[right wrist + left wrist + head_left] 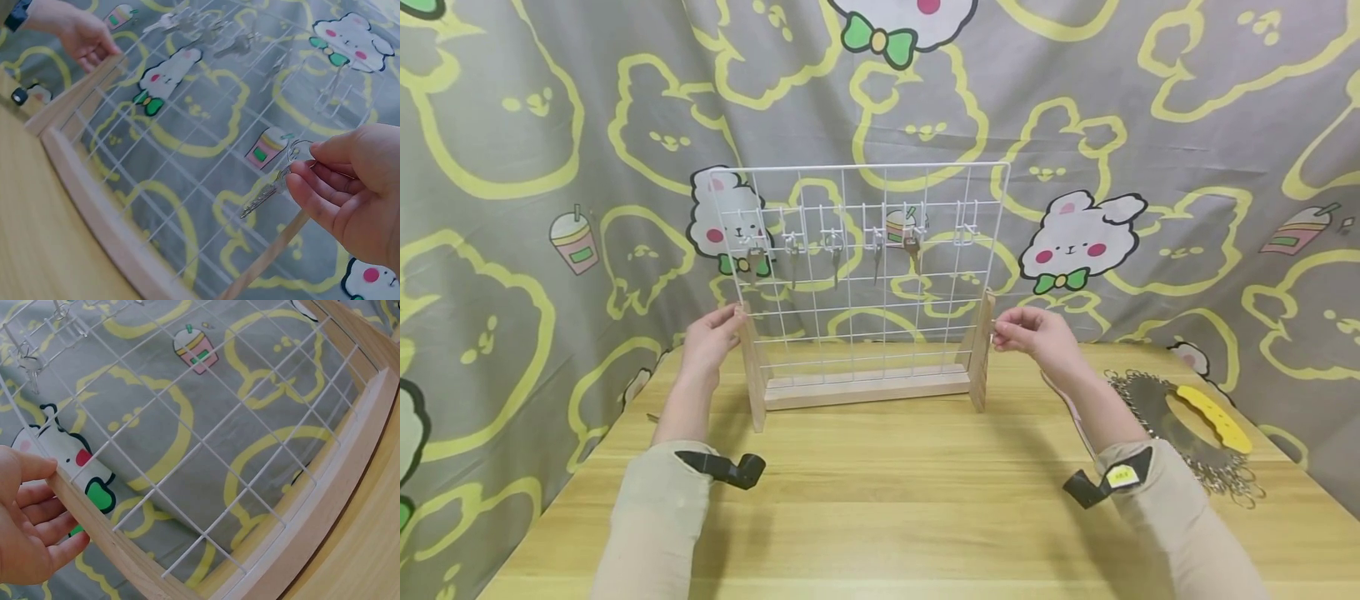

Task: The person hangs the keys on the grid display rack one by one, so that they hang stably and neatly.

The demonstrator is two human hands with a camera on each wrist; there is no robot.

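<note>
A white wire grid rack (865, 308) stands upright on a wooden base (868, 387) with wooden side posts. My left hand (710, 340) grips the top of the left post (103, 534), thumb (44, 467) on its tip and the other fingers beside it. Beyond the right post (982, 354), my right hand (1037, 337) pinches a small key ring (299, 150) between thumb and fingers. From that ring a silver key (262, 199) points down and left, close in front of the grid. Several keys (836, 265) hang from white hooks along the grid's upper part.
The rightmost white hook (966, 229) carries no key. At the table's right lies a big loop of metal rings (1138, 396) with a yellow curved piece (1213, 417). A small dark item lies left of the rack. A patterned grey curtain (925, 117) hangs behind the table (880, 508).
</note>
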